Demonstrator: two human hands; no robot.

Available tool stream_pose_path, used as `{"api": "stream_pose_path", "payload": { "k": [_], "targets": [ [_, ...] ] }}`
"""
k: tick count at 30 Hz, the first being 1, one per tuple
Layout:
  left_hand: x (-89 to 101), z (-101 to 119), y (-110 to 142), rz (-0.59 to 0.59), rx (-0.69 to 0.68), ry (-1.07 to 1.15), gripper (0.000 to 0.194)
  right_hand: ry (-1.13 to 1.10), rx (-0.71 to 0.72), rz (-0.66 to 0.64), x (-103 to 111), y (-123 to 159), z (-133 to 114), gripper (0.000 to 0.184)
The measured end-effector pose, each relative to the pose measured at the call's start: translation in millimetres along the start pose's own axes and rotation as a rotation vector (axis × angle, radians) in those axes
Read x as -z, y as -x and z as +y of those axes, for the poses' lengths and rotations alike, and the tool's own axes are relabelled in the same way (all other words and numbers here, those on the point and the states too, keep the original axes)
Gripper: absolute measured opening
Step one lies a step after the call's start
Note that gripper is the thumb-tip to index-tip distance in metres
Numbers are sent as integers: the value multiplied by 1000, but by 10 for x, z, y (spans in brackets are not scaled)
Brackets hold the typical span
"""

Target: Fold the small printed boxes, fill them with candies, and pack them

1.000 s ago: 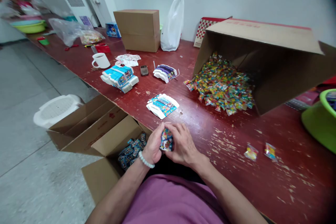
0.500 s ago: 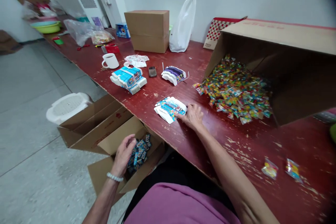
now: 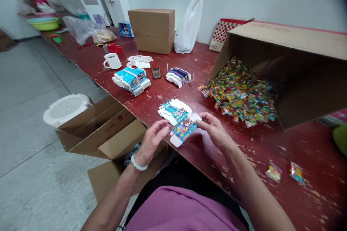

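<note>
A flat printed candy carton (image 3: 185,129), blue with colourful pictures and white end flaps, is pinched at its upper right flap by my right hand (image 3: 215,130). It is held just above the red table's front edge. My left hand (image 3: 154,140), wearing a pale bead bracelet, is at the carton's left end with thumb and fingers apart; whether it touches the carton I cannot tell. Right behind lies a fanned stack of similar flat cartons (image 3: 173,110). Below my left hand, an open cardboard box (image 3: 121,139) holds small dark-blue packs (image 3: 131,155), mostly hidden by the hand.
At the right, a big cardboard box (image 3: 287,39) lies on its side, spilling wrapped candies (image 3: 241,94). Two candy packets (image 3: 273,171) lie near me. Banded blue cartons (image 3: 131,77), purple cartons (image 3: 177,76), and a white mug (image 3: 112,61) stand further back. A white stool (image 3: 66,108) is at left.
My right hand has taken one carton from the stack and drawn it toward me. My left hand has risen from over the open box to the carton's left end.
</note>
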State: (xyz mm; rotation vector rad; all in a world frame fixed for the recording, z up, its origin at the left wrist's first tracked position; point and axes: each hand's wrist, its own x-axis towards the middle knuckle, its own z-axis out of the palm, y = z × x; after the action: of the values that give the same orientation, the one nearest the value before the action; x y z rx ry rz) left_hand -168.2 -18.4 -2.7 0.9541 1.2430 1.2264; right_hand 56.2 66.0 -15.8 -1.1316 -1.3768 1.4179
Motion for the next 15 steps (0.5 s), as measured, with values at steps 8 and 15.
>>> {"api": "stream_pose_path", "payload": {
  "k": [8,15],
  "targets": [
    [-451,-50,227,-769,465,471,56,-186,4,-243,-62,430,-262,25],
    [-500,-52,228,-656,388,360,47,-353,-86,-145,-169,669,-393,41]
  ]
}}
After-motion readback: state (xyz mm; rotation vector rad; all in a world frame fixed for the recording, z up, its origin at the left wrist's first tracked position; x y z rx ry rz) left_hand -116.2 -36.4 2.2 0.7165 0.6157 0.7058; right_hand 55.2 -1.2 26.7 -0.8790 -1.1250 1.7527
